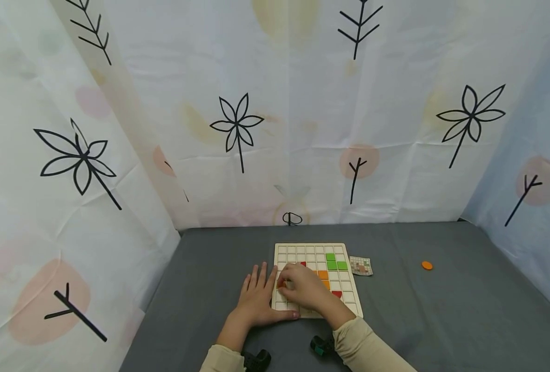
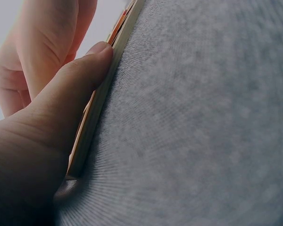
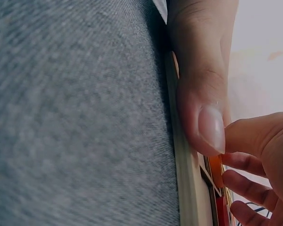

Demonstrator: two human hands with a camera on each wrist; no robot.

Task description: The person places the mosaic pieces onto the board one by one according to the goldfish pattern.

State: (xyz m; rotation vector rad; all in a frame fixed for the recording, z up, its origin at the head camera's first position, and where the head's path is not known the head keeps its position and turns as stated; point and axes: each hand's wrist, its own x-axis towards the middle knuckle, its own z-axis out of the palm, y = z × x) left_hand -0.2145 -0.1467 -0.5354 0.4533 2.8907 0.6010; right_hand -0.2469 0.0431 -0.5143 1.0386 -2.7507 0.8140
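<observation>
A square wooden grid board (image 1: 347,287) lies on the grey table. My left hand (image 1: 256,302) rests along its left side, fingers straight and spread; its thumb (image 2: 85,70) presses the front edge. My right hand (image 1: 307,287) bends over the board's left columns, index finger and thumb brought close together. Whether they pinch a small piece is hidden. Green tiles (image 1: 332,265) fill several squares toward the back right. Orange tiles (image 1: 323,275) show beside my right hand, partly covered. One red tile (image 1: 337,294) sits nearer the front, and another red piece (image 1: 303,264) peeks out behind the knuckles.
A small printed card (image 1: 361,266) with a coloured grid lies against the board's right side. Farther right is an orange disc (image 1: 426,265). Patterned white cloth (image 1: 298,129) hangs behind and on both sides of the grey table surface (image 1: 210,268). Dark straps (image 1: 321,345) surround the wrists.
</observation>
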